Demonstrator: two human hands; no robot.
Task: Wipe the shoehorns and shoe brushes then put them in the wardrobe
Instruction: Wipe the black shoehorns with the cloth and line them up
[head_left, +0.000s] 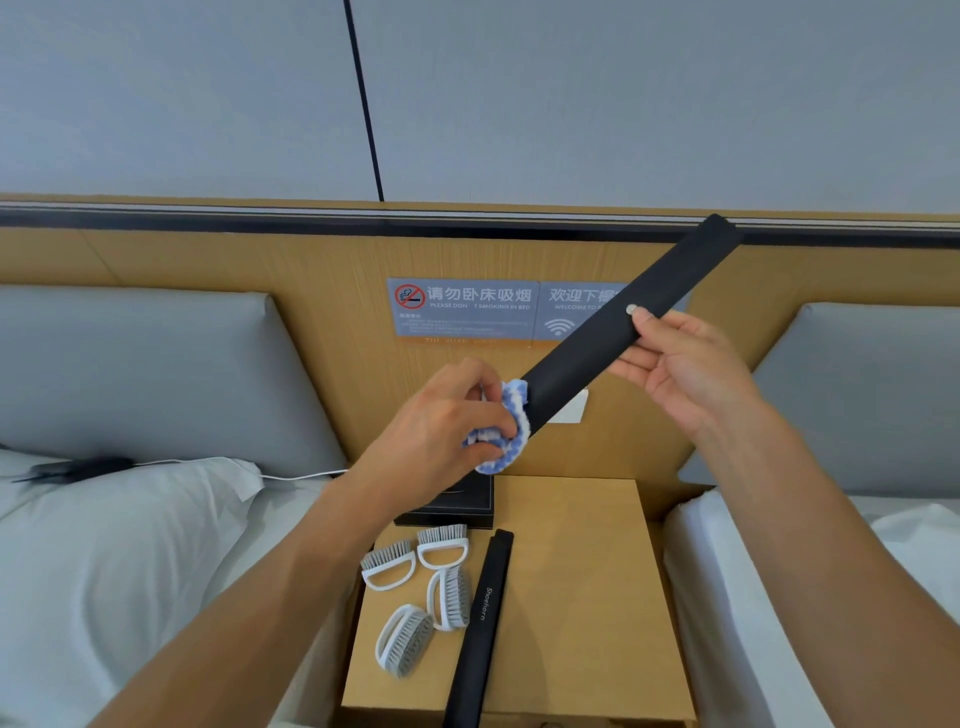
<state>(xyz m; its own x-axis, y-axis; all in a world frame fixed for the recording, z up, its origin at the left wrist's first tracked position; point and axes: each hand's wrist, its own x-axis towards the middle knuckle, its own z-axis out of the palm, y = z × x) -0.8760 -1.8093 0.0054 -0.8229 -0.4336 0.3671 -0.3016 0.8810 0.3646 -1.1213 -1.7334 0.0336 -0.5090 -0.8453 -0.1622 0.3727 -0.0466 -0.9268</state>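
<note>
The wiping step is in hand. The right hand (685, 371) pinches a black shoehorn (631, 325) near its middle, holding it in the air, slanted from low left to high right in front of the wooden headboard (322, 291). The left hand (447, 415) grips a blue and white cloth (506, 431) bunched round the shoehorn's lower end. On the small wooden table (576, 597) below lie a second shoehorn (480, 623) and, just left of it, four white brushes (415, 592) (none looks touched yet, as far as can be judged). The next move probably calls for drawing the cloth up the blade toward the right hand, then shifting that grip so the covered part gets wiped too. No wardrobe is in view.
</note>
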